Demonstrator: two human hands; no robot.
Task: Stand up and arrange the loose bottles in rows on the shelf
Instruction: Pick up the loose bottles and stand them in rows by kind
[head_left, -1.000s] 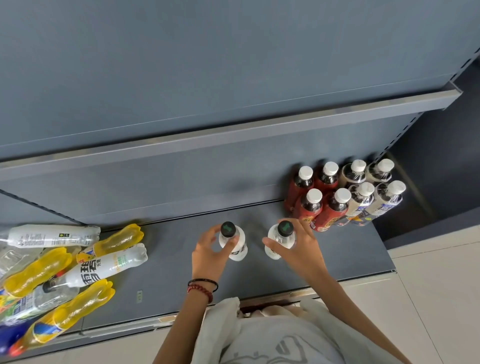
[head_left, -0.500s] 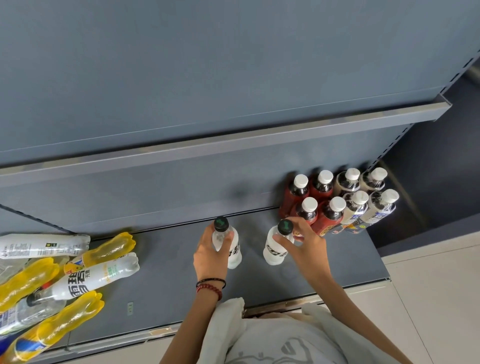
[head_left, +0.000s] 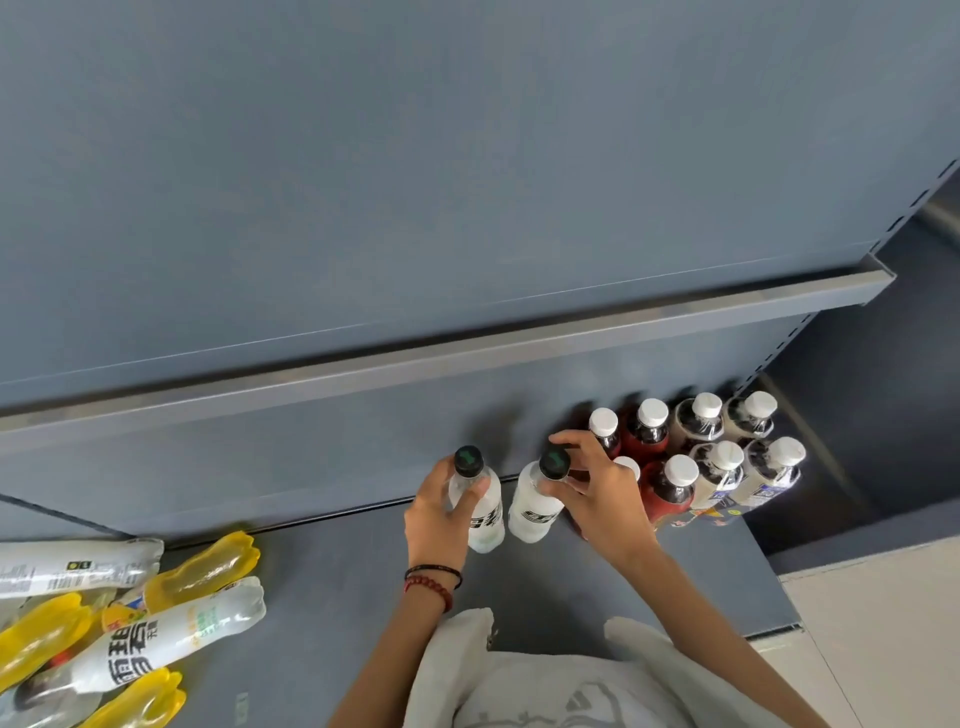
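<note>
The grey shelf (head_left: 571, 587) runs across the lower half of the frame. A heap of loose bottles (head_left: 171, 639), yellow and clear, lies on its side at the lower left. Being round, any of them could roll toward the front edge if the heap is jostled. A block of standing bottles (head_left: 680, 483), all white-capped, fills the shelf's right end at centre right.

Just left of that block, near the back wall, two white black-capped bottles stand close together. The left hand (head_left: 436, 525) wraps the shoulder of the left bottle (head_left: 485, 514). The right hand (head_left: 608, 499) holds the right bottle (head_left: 532, 512) at the neck, its fingers (head_left: 574, 442) curled round the cap.

That hand overlaps the nearest standing bottles, so a sideways nudge could topple one into its neighbours. So high a grip may also let the right bottle tip as it is slid into line.
</note>
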